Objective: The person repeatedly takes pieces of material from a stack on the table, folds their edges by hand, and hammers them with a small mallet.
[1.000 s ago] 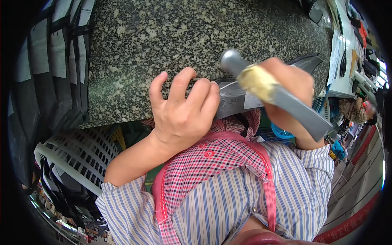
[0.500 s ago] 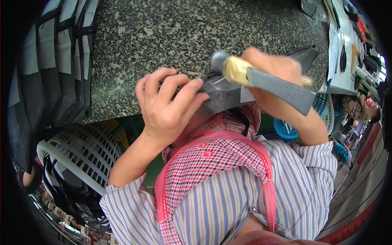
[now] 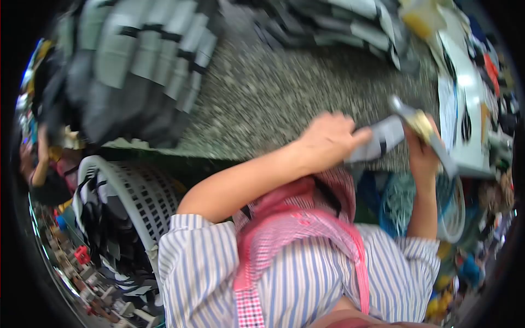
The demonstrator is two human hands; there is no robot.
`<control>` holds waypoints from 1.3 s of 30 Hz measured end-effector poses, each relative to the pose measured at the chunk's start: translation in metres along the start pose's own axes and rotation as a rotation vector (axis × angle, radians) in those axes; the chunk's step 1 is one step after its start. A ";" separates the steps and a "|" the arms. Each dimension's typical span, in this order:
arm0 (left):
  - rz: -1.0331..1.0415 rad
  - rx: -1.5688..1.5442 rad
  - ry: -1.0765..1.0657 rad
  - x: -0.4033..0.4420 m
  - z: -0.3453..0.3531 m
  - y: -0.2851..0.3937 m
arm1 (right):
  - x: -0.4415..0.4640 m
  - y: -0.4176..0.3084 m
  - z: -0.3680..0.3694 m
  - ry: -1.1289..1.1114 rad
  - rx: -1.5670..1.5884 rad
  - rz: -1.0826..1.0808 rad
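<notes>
Head view, blurred by motion. The fingers of my right hand (image 3: 423, 156) are gripping a hammer (image 3: 420, 126), its yellow-wrapped middle showing above them. The fingers of my left hand (image 3: 328, 141) are curving, thumb overlapping one end of a grey strip (image 3: 389, 132); I cannot tell whether they are pinching it or only touching. The strip is sitting between my hands, near the front edge of the counter (image 3: 262, 104); contact with the surface is unclear. Grey pieces (image 3: 147, 65) are lying stacked at left, another pile (image 3: 339, 27) farther back. Below the counter, a white basket (image 3: 127, 198) is holding dark pieces.
</notes>
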State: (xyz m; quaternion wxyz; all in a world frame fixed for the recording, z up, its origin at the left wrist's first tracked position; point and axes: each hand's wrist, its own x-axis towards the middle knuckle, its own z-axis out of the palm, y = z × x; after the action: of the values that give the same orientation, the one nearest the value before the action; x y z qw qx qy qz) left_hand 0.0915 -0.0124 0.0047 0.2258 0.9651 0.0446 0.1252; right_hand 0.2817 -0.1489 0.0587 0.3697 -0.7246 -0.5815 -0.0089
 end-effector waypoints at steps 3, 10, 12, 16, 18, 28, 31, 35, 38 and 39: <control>-0.102 -0.073 -0.169 0.003 -0.086 -0.021 | -0.029 0.041 -0.027 0.152 0.120 0.220; -0.777 0.626 0.469 -0.167 -0.318 -0.112 | -0.029 0.083 -0.005 0.088 0.209 0.358; -0.999 0.954 0.296 -0.183 -0.314 -0.115 | -0.006 0.064 0.004 0.021 0.107 0.213; -0.961 1.284 0.353 -0.148 -0.291 -0.087 | 0.011 0.052 0.017 -0.027 0.073 0.183; -0.767 1.238 0.484 -0.115 -0.274 -0.084 | 0.014 0.050 0.015 -0.029 -0.072 0.133; 0.011 0.387 0.151 0.178 -0.091 -0.063 | 0.013 0.045 0.014 -0.019 -0.090 0.206; -0.100 0.387 -0.062 0.219 -0.085 -0.073 | 0.009 0.042 0.014 0.003 -0.103 0.160; -0.185 0.490 -0.297 0.240 -0.079 -0.069 | 0.009 0.042 0.016 0.001 -0.101 0.159; -0.135 0.674 -0.314 0.237 -0.066 -0.059 | 0.010 0.044 0.016 -0.006 -0.116 0.172; -0.134 0.679 -0.338 0.238 -0.065 -0.057 | 0.010 0.043 0.016 -0.002 -0.120 0.163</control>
State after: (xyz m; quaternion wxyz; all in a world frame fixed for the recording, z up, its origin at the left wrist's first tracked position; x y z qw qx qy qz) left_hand 0.3026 0.0997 0.0882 -0.0950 0.9868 0.1088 -0.0728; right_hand 0.3151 -0.1338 0.0286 0.3245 -0.7904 -0.5193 -0.0126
